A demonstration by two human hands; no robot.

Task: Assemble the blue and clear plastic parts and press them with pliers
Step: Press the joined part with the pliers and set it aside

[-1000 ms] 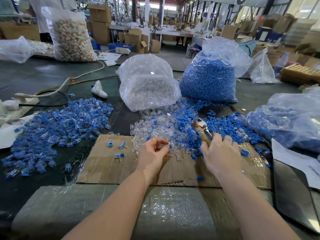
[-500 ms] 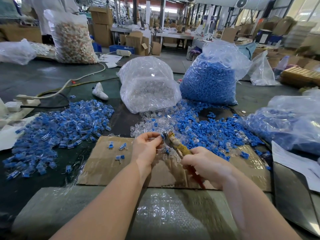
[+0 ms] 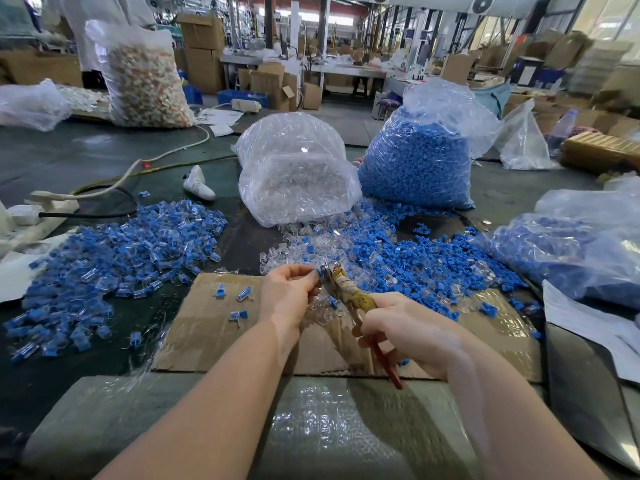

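While the left hand (image 3: 289,296) pinches a small blue part (image 3: 318,273) between thumb and fingertips, the right hand (image 3: 408,329) grips the pliers (image 3: 349,296) with its fingers curled round the handles. The pliers' metal nose meets the part at the left fingertips; whether the jaws are fully pressed together on it I cannot tell, since the part is tiny and half hidden. One red handle sticks out below the right hand, and the upper handle is wrapped in yellowish tape.

Both hands are held above a flat piece of cardboard (image 3: 207,327) lying on the dark table (image 3: 86,157). Three joined blue-and-clear pieces (image 3: 239,315) lie on the cardboard just left of the left hand. Beyond the cardboard, a loose heap of clear parts (image 3: 301,247) mixes with a spread of blue parts (image 3: 415,258). Behind these stand a clear bag of clear parts (image 3: 298,171) and, touching its right side, a bag of blue parts (image 3: 419,161). To the left lies a broad pile of assembled pieces (image 3: 114,254). At the right edge another bag (image 3: 581,244) holds more blue pieces. Bubble wrap (image 3: 311,427) covers the near edge of the table under the forearms. A white cable (image 3: 166,155) runs across the far left of the table, and a bag of pale mixed bits (image 3: 145,81) stands further back.
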